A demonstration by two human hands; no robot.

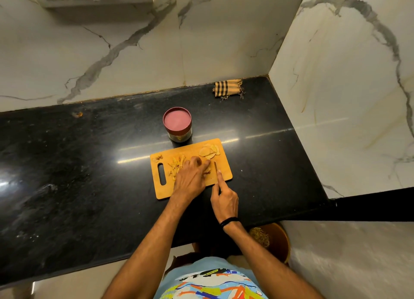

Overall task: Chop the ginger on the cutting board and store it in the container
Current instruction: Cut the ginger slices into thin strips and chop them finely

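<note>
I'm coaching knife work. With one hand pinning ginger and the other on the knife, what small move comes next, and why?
Probably press the slim knife down through the pale ginger slices under the left hand: the right hand holds it just beside them, and cut yellow ginger strips already lie further left.

Container point(177, 124) stands just behind cutting board point(220, 174).

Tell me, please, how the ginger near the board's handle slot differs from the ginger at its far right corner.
The ginger strips are thin and narrow; the ginger slices are broad and flat. The strips lie scattered; the slices overlap in a heap. Both are pale yellow and rest on the cutting board.
</note>
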